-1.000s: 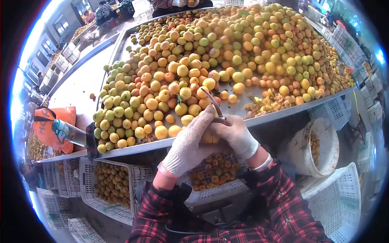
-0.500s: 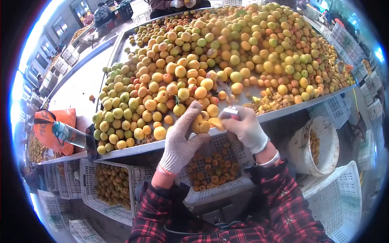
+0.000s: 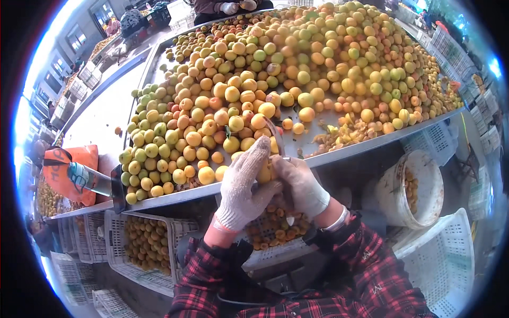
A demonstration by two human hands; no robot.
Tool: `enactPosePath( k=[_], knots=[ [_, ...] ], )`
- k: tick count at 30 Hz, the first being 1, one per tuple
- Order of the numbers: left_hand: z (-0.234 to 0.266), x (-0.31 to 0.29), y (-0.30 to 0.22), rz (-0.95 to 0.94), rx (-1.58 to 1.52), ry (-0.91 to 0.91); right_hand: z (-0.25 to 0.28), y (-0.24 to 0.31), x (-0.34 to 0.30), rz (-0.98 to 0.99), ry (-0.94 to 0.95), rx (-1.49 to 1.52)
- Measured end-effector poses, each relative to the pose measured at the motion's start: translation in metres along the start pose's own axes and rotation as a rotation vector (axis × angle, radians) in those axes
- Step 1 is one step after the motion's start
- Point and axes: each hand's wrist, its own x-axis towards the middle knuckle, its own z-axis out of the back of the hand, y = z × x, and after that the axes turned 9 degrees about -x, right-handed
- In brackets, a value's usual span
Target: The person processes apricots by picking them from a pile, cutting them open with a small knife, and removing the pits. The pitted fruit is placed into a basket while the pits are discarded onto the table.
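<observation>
My left hand [image 3: 241, 185], in a pale knit glove, is closed around a yellow-orange apricot [image 3: 264, 172]. Pressed close against that fruit is my gloved right hand [image 3: 303, 184], its fingers wrapped round a small knife [image 3: 280, 133] with a thin, curved-looking blade pointing up and away. The fingers partly hide the knife's handle and the fruit. Both hands are at the near edge of a metal table [image 3: 344, 155], which bears a big heap of apricots [image 3: 212, 106]. Below them a pale plastic crate [image 3: 281, 255] contains opened apricot pieces [image 3: 273, 225].
To the right stand a white bucket [image 3: 389, 196] with some fruit inside and a white crate [image 3: 440, 259]. Another crate [image 3: 143, 270] on the left holds apricots. An orange bag [image 3: 69, 172] hangs by the table's left corner. Across the table is another person's gloved hand [image 3: 229, 8].
My right hand has moved left and slightly down to meet my left hand. The orange piece seen between them is no longer visible there. The knife has shifted left with the hand.
</observation>
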Motion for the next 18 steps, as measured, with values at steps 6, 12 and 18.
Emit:
enactPosePath(
  k=[6, 12, 18],
  knots=[
    [0.007, 0.011, -0.003, -0.173, 0.324, -0.027, -0.007, 0.004, 0.002, -0.032, -0.069, -0.059],
    [-0.006, 0.011, 0.003, -0.105, 0.239, -0.076, -0.012, -0.009, 0.007, 0.143, -0.190, -0.104],
    [-0.022, -0.001, 0.016, 0.139, -0.155, -0.252, -0.015, -0.010, 0.005, 0.450, -0.286, -0.465]
  ],
)
